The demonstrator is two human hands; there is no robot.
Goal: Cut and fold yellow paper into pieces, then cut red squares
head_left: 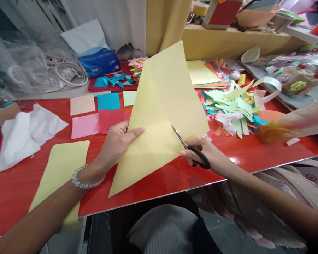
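My left hand point(119, 141) grips the left edge of a large pale yellow paper sheet point(159, 102), thumb on the near face. The sheet is tilted up above the red table and has a crease or cut line running up from its right side. In my right hand point(201, 153) is a pair of black-handled scissors point(184, 143), with its blades at the sheet's lower right part. The lower blade is hidden by the paper. A second yellow paper strip point(60, 169) lies under my left forearm.
Small coloured paper squares point(108, 101) lie left of the sheet. Green paper scraps point(237, 102) are heaped to the right, near a clear bottle-like object point(294, 120). A blue tissue pack point(99, 61), folded blue pieces point(115, 80) and stacked yellow paper point(202, 73) sit farther back. White tissue point(23, 134) is at left.
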